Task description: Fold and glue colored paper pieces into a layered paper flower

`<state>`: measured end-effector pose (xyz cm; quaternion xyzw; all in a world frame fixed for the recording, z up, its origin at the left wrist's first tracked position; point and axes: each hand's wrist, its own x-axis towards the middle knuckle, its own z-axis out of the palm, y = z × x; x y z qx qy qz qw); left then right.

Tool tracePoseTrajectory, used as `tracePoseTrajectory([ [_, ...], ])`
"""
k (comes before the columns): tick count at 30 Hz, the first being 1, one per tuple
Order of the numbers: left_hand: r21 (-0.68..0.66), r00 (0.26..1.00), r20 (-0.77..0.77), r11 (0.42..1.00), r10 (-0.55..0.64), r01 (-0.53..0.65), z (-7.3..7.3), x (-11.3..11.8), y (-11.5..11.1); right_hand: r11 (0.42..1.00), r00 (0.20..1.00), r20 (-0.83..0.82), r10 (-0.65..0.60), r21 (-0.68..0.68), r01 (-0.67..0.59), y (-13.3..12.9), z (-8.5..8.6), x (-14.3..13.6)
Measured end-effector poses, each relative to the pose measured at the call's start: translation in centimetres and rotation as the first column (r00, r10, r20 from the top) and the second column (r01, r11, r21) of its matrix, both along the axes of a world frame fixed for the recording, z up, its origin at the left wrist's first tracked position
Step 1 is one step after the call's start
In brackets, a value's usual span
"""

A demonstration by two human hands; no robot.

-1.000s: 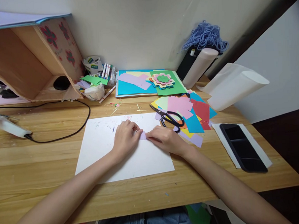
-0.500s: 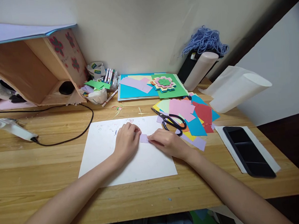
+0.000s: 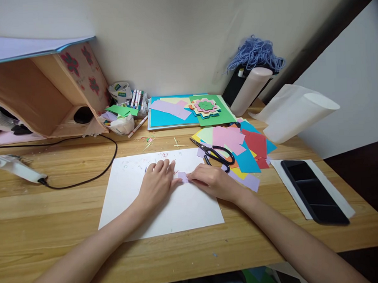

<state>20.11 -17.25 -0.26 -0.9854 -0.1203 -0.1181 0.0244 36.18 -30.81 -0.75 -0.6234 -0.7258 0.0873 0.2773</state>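
A small piece of lilac paper [image 3: 183,177] lies over the white sheet [image 3: 167,215], between my two hands. My right hand [image 3: 207,177] pinches its right end, thumb and fingers pressed together. At the left end, the thumb of my left hand [image 3: 159,179] reaches to the paper's edge, while its other fingers rest apart on the white sheet. Just beyond my right hand, black-handled scissors [image 3: 219,154] lie on a pile of coloured paper scraps [image 3: 250,153].
At the back, a layered paper flower [image 3: 205,107] sits on stacked coloured sheets [image 3: 166,117]. A glue gun [image 3: 16,167] with its cord [image 3: 84,183] lies left. A phone [image 3: 315,192] and paper roll [image 3: 300,115] are right; a decorated box [image 3: 49,89] stands back left.
My left hand has opened from a pinch, with its fingers spreading and the thumb sliding along the lilac paper's edge. My right hand keeps its pinch. The view has shifted slightly.
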Motion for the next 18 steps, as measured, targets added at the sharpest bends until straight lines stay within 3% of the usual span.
tracePoseTrajectory([
  [5, 0.001, 0.98, -0.005, 0.98, -0.2, 0.2, 0.0, -0.2, 0.0, 1.0, 1.0, 0.017, 0.001, -0.02, -0.001, 0.0, -0.2, 0.3],
  [7, -0.007, 0.977, -0.031, 0.978, -0.21, 0.21, -0.3, -0.1, 1.0, 1.0, 1.0, 0.014, 0.0, -0.023, 0.001, -0.1, -0.2, 0.4],
  [8, -0.01, 0.988, -0.03, 0.988, -0.154, 0.154, -0.5, 0.1, 1.7, 1.0, 1.0, 0.01, 0.0, -0.021, 0.0, -0.1, -0.2, 0.4],
  [10, -0.02, 0.992, 0.056, 0.993, 0.114, -0.113, -0.8, 0.3, 3.1, 1.0, 1.0, -0.001, 0.003, -0.012, -0.003, -0.1, -0.1, 0.4],
  [12, -0.069, 0.907, 0.193, 0.927, 0.375, -0.368, -0.9, 0.4, 4.1, 1.0, 1.0, -0.006, 0.007, -0.008, -0.007, -0.1, -0.1, 0.4],
  [13, -0.108, 0.873, 0.241, 0.906, 0.424, -0.41, -0.9, 0.4, 4.2, 1.0, 1.0, -0.008, 0.007, -0.007, -0.007, -0.1, 0.0, 0.4],
  [15, -0.202, 0.887, 0.268, 0.922, 0.376, -0.33, -0.6, 0.4, 3.5, 1.0, 1.0, -0.011, 0.005, -0.011, -0.005, -0.1, 0.0, 0.4],
  [18, -0.358, 0.964, 0.199, 0.929, 0.175, -0.095, -0.3, 0.4, 1.1, 1.0, 1.0, -0.009, -0.005, -0.005, 0.005, -0.1, 0.0, 0.3],
])
